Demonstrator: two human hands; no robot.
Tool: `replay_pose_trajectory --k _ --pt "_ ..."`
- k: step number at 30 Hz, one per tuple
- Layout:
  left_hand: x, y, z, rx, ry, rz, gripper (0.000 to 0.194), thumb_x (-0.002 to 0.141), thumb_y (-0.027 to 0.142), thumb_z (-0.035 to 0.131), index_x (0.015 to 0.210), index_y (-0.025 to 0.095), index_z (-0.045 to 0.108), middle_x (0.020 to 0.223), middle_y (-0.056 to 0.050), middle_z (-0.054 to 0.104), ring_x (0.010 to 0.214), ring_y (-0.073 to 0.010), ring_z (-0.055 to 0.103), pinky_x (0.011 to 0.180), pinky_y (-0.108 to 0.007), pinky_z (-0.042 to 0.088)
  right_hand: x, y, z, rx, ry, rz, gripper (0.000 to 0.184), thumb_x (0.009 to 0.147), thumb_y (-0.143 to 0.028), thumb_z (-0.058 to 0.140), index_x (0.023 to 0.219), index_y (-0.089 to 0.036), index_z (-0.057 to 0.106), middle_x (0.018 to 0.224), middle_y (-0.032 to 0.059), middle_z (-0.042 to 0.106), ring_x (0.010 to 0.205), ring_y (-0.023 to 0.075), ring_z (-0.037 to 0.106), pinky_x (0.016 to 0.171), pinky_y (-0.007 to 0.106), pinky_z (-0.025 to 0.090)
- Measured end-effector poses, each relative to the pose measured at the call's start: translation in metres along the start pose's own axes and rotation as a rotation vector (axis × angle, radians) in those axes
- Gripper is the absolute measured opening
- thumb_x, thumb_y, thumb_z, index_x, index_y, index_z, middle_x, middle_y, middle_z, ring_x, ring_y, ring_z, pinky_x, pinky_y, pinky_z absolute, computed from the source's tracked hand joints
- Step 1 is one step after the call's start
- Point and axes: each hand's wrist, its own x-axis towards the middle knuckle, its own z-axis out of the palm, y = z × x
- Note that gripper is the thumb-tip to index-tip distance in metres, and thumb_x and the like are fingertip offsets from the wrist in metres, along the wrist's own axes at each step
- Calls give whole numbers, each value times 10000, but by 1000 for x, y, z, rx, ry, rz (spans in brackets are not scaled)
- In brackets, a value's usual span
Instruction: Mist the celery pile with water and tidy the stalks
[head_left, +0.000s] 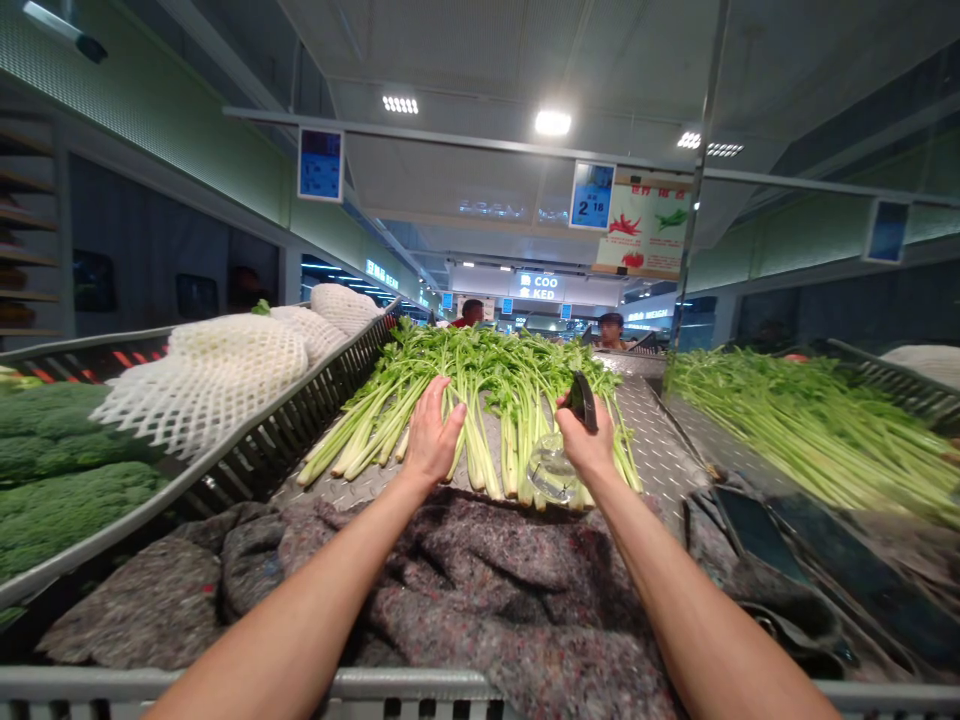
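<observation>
Green celery stalks (465,440) lie in a wide spread on a ridged metal surface (660,450), cut ends toward me and leaves at the back. My left hand (435,432) is over the stalks on the left, palm facing inward and fingers extended, with nothing in it. On the right side of the pile, my right hand (585,435) grips a spray bottle with a black head (583,400) and a clear body (555,468). The bottle is tilted in front of the stalk ends. Part of its neck is hidden by my fingers.
A crumpled grey-brown felt blanket (480,590) lies nearest me, behind a grey crate rim (420,684). Left, a black crate (300,420) borders broccoli (75,500) and white foam netting (217,365). A mirrored panel (817,420) stands right. Two people are in the background.
</observation>
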Motion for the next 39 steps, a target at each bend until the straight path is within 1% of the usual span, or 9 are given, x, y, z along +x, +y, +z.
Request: replay_pose_trajectory --k 4,8,13,16,19,24,34,37,39 --pt "0 0 0 0 2 -4 491 802 420 329 1201 136 372 1279 -136 393 1210 -230 331 1016 -440 243 -1 -1 1 26 -18 15 229 607 -288 514 800 -181 574 755 5 596 674 157 521 614 274 377" --pt "0 -1 1 2 -2 -7 491 797 422 335 1196 139 378 1278 -132 393 1212 -234 330 1016 -443 242 -3 -3 0 -12 -22 -4 243 605 -275 499 819 -181 566 727 -1 587 649 150 509 609 276 372" --pt "0 -2 1 6 -7 -6 482 797 420 336 1192 148 384 1282 -128 393 1212 -234 331 1015 -447 245 -6 -7 1 -45 -65 -26 273 602 -282 489 843 -177 564 685 -4 574 603 151 495 585 280 367" --pt "0 -1 1 14 -12 -10 481 800 417 333 1193 145 385 1284 -131 392 1213 -235 329 1012 -448 248 -8 -9 4 -28 -90 -48 272 602 -278 489 843 -178 568 714 1 584 627 152 504 595 277 368" --pt "0 -1 1 20 -20 -16 493 800 420 328 1196 131 383 1288 -140 386 1216 -236 325 1014 -445 246 -9 -10 5 -18 -109 -21 244 608 -281 493 816 -179 570 750 8 595 642 151 509 592 269 369" --pt "0 0 0 26 -22 -13 500 803 431 319 1192 123 384 1290 -147 382 1217 -233 324 1015 -446 244 -9 -9 5 18 -97 -8 225 609 -288 504 792 -175 571 754 9 599 661 155 524 600 269 379" --pt "0 0 0 50 -16 -24 497 805 420 319 1187 111 389 1284 -151 390 1216 -232 324 1012 -438 251 -12 -8 6 -51 -118 -13 281 616 -297 487 862 -179 555 749 10 583 616 150 499 562 269 361" --pt "0 0 0 57 -10 -28 491 806 418 317 1185 115 392 1284 -146 391 1213 -230 329 1010 -436 255 -7 -6 2 -26 -72 -8 274 613 -301 498 850 -180 563 762 8 586 634 149 503 576 265 363" --pt "0 0 0 60 -10 -32 494 806 418 314 1187 113 391 1286 -146 389 1213 -229 328 1012 -432 254 0 -3 -3 -18 25 20 275 604 -299 512 848 -186 572 773 5 588 653 150 507 593 263 365"
